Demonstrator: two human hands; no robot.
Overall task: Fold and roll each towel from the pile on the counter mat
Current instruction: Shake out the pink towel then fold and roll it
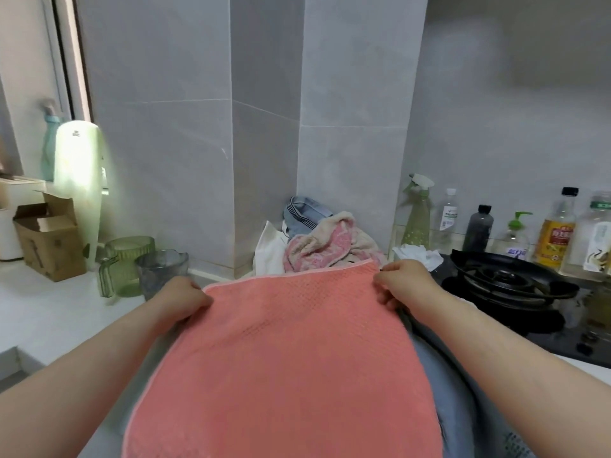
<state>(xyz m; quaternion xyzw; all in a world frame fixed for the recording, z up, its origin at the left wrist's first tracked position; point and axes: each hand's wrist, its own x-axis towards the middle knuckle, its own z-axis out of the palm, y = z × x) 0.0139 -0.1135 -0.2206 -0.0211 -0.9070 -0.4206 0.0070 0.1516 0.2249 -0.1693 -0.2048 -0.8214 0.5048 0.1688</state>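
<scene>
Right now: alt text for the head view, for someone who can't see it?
The left hand and right hand grip the far corners of a pink towel spread over a grey mat on a kitchen counter. A towel pile lies behind, cups at left, a stove at right.

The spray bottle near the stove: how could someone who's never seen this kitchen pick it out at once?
Find the black gas stove at the right of the view; a row of bottles lines the wall behind it. The spray bottle is the leftmost of them. It alone has a white trigger head on a pale green body.
</scene>
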